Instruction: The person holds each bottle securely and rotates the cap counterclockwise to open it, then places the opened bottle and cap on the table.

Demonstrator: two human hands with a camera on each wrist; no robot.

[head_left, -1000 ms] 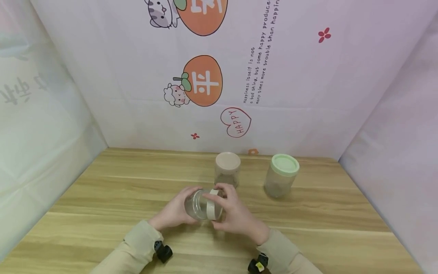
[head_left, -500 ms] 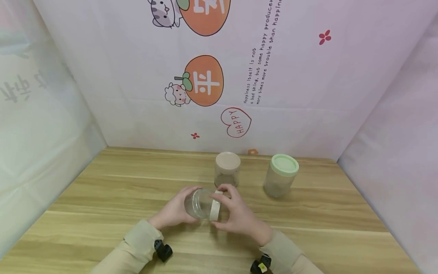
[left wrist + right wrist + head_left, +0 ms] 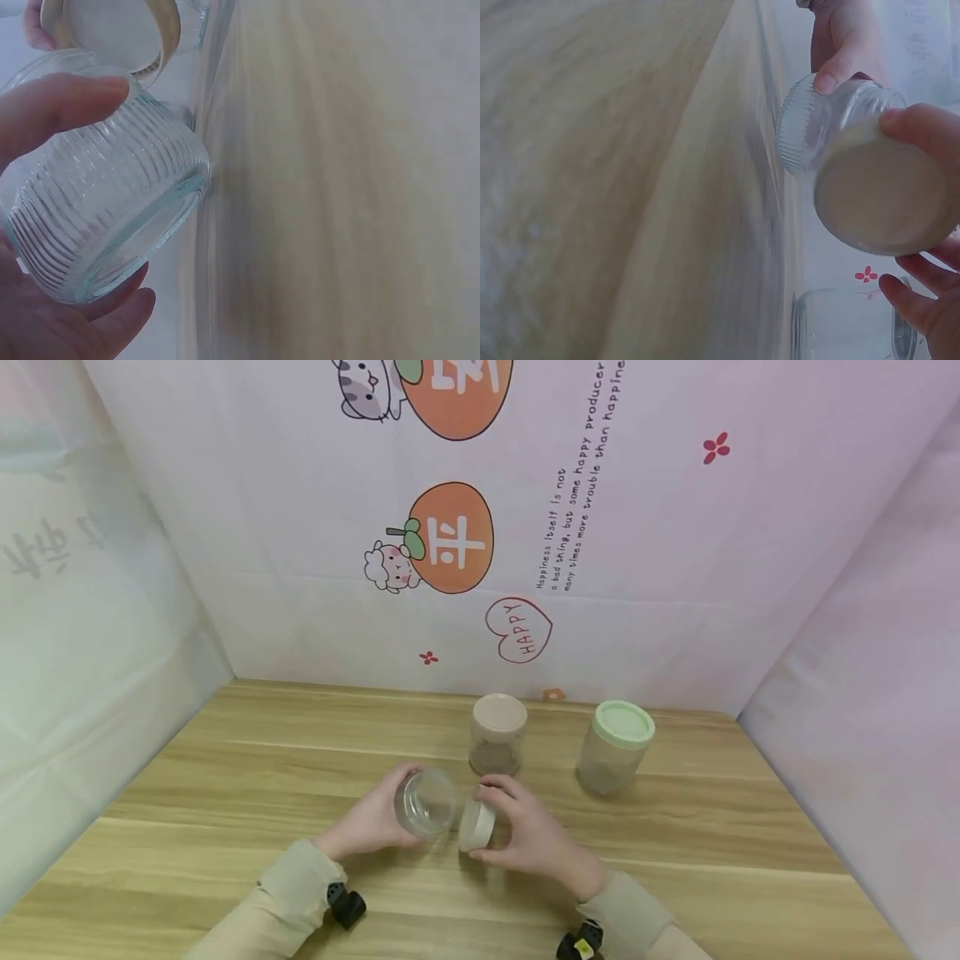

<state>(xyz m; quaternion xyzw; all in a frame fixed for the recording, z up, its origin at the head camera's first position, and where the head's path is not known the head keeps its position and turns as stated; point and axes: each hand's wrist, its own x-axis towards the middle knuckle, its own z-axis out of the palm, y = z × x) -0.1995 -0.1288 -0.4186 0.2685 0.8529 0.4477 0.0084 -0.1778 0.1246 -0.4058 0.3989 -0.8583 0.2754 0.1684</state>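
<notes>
My left hand grips a clear ribbed glass jar, tilted so that its open mouth faces right. In my right hand is a cream lid, pinched by its rim between thumb and fingers. A small gap separates lid and jar in the head view. From the right wrist, the lid's flat top shows and covers part of the jar. Both pieces are held above the wooden table.
Behind my hands a jar with a beige lid stands upright. Farther right is another upright jar with a green lid. A white printed cloth forms the back wall, and pale cloth hangs at both sides.
The lid has come off the jar's mouth and moved right with my right hand. My left hand has shifted slightly left with the jar, whose mouth now shows.
</notes>
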